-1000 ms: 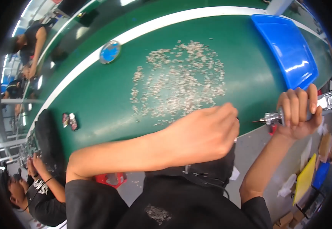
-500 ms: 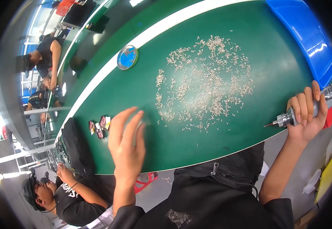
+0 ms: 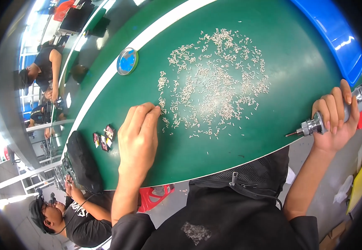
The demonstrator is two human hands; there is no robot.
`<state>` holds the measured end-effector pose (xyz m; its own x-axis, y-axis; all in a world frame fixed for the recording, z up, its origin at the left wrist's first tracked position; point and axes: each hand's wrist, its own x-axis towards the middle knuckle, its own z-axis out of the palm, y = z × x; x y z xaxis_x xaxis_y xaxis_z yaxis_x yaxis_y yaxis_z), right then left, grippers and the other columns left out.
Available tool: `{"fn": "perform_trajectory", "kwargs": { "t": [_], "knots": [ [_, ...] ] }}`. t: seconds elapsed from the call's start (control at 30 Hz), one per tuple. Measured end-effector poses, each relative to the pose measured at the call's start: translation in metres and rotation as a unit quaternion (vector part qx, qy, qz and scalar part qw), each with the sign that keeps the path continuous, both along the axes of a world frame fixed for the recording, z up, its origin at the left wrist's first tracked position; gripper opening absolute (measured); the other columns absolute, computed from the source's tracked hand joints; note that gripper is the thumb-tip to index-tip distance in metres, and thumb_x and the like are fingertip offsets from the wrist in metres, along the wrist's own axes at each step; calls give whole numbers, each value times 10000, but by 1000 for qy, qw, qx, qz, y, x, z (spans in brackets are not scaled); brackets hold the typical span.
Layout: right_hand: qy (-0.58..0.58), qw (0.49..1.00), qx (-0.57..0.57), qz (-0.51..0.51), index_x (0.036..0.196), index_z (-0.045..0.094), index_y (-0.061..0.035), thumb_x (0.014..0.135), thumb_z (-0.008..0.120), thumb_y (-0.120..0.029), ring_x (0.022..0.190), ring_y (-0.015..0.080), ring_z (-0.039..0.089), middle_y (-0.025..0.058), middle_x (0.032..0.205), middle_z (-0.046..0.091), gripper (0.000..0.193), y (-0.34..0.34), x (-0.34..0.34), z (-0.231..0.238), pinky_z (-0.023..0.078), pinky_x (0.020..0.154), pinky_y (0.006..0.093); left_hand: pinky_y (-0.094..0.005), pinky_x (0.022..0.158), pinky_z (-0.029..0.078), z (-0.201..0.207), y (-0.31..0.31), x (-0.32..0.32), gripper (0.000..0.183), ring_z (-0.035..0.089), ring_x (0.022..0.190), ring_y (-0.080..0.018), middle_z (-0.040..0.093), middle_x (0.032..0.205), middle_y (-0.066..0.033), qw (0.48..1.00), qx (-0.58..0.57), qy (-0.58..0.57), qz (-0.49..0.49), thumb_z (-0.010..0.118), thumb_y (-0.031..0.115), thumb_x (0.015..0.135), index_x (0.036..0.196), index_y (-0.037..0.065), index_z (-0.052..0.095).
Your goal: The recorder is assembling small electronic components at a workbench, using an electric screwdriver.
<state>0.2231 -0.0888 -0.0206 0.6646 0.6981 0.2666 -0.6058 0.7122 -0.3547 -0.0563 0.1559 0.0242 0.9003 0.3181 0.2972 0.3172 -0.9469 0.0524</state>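
Observation:
Many small, pale, rod-shaped pins [image 3: 227, 109] lie scattered over the green tabletop. My left hand [image 3: 137, 139] is at the left edge of the spread, thumb and fingertips pinched together by the outermost pins. Whether a pin is between them is too small to make out. At the table's right edge, my right hand [image 3: 335, 131] is wrapped round a grey metal rotary tool [image 3: 312, 127]. The tool's chuck and thin bit point left, toward the table's front edge.
A round clear dish [image 3: 127, 61] with blue inside stands beyond my left hand. Small dark packets [image 3: 104, 138] and a black pouch [image 3: 84, 161] lie to the left. A blue tray [image 3: 335, 31] is at the far right. A person [image 3: 83, 221] sits at lower left, others farther back.
My left hand has moved forward to the edge of the pins, and its spread fingers have come together in a pinch. My right hand still holds the rotary tool. The view has shifted slightly.

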Motion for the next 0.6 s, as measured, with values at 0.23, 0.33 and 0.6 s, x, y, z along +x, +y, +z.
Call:
{"fn": "perform_trajectory", "kwargs": {
  "t": [0.23, 0.33, 0.6],
  "knots": [
    [2, 1000, 2, -4, 930, 454, -53, 1031, 432, -195, 409, 117, 381, 7, 549, 386, 176, 2, -4, 2, 375, 483, 279, -379, 671, 529, 1, 6, -5, 274, 632, 806, -279, 624, 976, -131, 997, 45, 3, -56, 706, -109, 718, 975, -58, 625],
    [4, 1000, -1, -2, 930, 463, -48, 1028, 440, -204, 408, 117, 382, 6, 553, 391, 186, 1, -4, 2, 377, 481, 282, -378, 687, 529, -7, 7, -5, 283, 640, 812, -281, 641, 973, -126, 998, 33, -30, -47, 705, -127, 706, 972, -52, 642],
    [-6, 1000, -4, -2, 976, 510, -36, 1016, 457, -225, 439, 96, 376, -10, 561, 397, 200, -2, -1, 1, 366, 500, 271, -325, 738, 525, 0, -43, 0, 252, 671, 815, -250, 691, 905, -134, 986, -100, -131, 5, 693, -165, 731, 951, -42, 693]
  ]
}}
